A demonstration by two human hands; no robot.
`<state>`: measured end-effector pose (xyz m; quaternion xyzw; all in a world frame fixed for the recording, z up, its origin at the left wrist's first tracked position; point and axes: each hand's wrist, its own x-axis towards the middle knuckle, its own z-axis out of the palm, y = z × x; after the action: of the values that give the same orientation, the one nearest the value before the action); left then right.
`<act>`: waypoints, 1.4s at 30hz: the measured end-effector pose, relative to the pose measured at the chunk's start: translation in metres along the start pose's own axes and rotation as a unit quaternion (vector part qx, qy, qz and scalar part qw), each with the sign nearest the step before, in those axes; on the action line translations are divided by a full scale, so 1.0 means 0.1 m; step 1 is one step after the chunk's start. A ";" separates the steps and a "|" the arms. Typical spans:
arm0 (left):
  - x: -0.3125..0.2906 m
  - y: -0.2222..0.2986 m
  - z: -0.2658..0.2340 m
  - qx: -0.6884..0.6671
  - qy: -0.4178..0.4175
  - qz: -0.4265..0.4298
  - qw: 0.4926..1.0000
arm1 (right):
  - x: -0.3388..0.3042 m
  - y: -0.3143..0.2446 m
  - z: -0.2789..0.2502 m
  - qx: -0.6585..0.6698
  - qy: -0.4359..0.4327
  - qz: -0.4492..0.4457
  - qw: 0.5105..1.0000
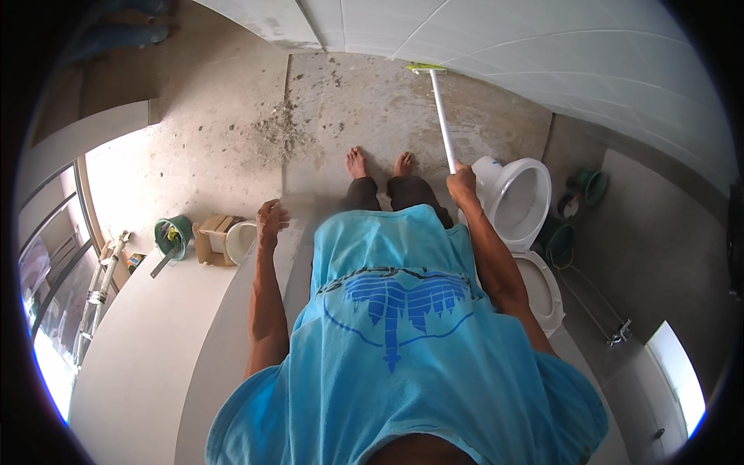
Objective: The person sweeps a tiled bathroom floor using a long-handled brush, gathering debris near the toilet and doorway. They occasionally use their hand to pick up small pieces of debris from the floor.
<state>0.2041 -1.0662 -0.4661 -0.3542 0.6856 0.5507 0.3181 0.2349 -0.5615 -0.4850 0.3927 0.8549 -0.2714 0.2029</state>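
Note:
My right hand [463, 184] is wrapped round the white handle of a broom [442, 116]. The handle runs forward from my fist, away from me. Its yellow-green head [425, 68] rests on the floor against the foot of the tiled wall. My left hand [271, 222] hangs at my left side, its fingers loosely bent and a little apart, with nothing visible in them. Crumbled debris [283, 136] lies scattered on the concrete floor, ahead and to the left of my bare feet [356, 163].
Toilet bowls [549, 198] stand close by my right arm, with green buckets [593, 186] beyond. To my left are a green bucket [172, 232], a cardboard box [209, 242] and a pale bucket [241, 240]. Another person's legs [116, 39] show at the far left.

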 end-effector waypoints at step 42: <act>-0.02 -0.24 0.01 -0.053 0.019 -0.004 0.998 | 0.09 -0.80 -0.49 -0.200 -0.061 -0.199 0.957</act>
<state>0.2258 -1.0688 -0.4774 -0.3838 0.6602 0.5777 0.2883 0.1601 -0.5691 -0.4279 0.1490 0.9386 -0.1528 0.2713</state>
